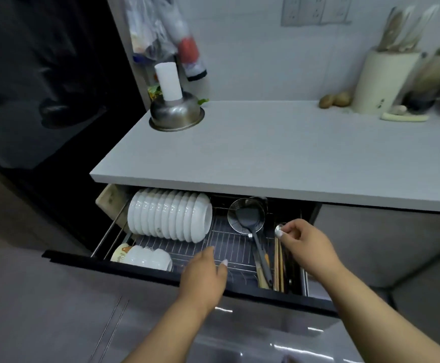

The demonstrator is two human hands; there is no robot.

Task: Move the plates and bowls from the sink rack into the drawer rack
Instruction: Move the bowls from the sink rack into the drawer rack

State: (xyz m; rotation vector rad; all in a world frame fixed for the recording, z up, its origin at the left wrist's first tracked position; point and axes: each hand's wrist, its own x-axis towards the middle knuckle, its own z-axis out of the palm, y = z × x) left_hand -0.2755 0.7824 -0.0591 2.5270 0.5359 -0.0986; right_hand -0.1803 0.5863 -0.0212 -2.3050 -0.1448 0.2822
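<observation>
Drawer rack (pixel 229 247) already held a row of white plates (pixel 170 216) and bowls (pixel 145 258), sink rack out of view so remainder unknown; left hand (pixel 205 276) hovered relaxed, right hand (pixel 301 241) pinched a small metal piece (pixel 279 227).

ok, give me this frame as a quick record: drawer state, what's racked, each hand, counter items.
drawer: drawer rack pulled out under the counter
racked: row of white plates on edge at back left; white bowls at front left
utensil side: wire skimmer, black spatula, chopsticks
left hand: relaxed over the drawer front, holds nothing
right hand: pinches a small shiny metal item, possibly a spoon
counter items: upturned steel bowl, knife block, potatoes
</observation>
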